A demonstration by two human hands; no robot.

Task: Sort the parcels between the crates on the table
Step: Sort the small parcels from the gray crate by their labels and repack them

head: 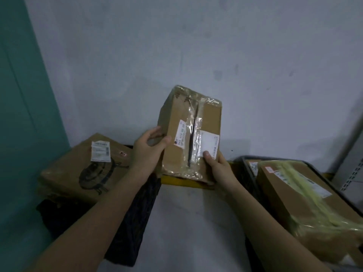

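I hold a brown cardboard parcel [191,132] upright between the two crates, above the table. It is wrapped in clear tape and carries two white labels. My left hand [148,152] grips its lower left side, thumb on the front face. My right hand [218,167] holds its lower right corner, thumb pressed on a label. A black crate [135,228] on the left bears a large brown box [86,173] with a printed drawing and a white label. A dark crate [322,173] on the right holds a long brown parcel [302,201] with yellowish tape.
A yellow object [182,181] lies under the held parcel at the table's back edge. The grey-white wall [176,55] stands close behind. A teal panel [23,114] runs along the left. A perforated metal upright [355,171] shows at the far right. The pale table top [192,232] lies between the crates.
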